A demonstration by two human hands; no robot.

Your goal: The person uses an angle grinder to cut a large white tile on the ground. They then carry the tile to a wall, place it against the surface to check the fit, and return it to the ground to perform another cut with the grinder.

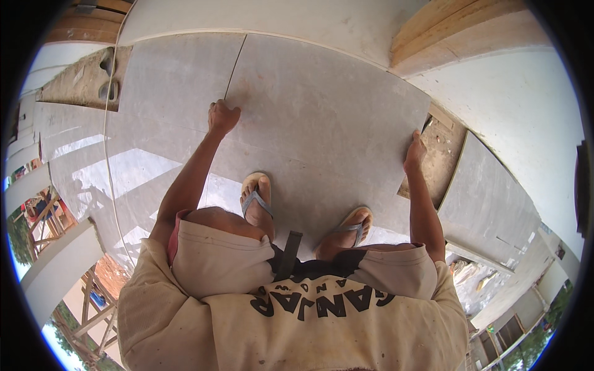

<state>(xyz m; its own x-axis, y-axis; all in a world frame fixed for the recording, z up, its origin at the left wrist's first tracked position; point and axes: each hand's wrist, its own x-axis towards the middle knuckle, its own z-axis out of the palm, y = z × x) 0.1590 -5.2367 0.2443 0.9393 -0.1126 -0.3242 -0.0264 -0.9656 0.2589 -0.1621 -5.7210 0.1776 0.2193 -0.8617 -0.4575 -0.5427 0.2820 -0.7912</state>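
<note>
A large grey floor tile (322, 111) lies beneath me between my two hands. My left hand (223, 116) has its fingers curled at the tile's left edge, by the thin seam with a neighbouring grey tile (173, 80). My right hand (415, 150) holds the tile's right edge, beside a bare patch of sandy bed (445, 161). My sandalled feet (256, 201) are on the grey flooring between my arms.
Wooden frames (461, 31) line the top right, beside white walls (526, 105). At left lie an untiled gap (80, 86) with dark objects (108, 91) and a long pale cord (108, 173). Timber scaffolding (93, 297) shows at the lower left; loose items (470, 275) at the right.
</note>
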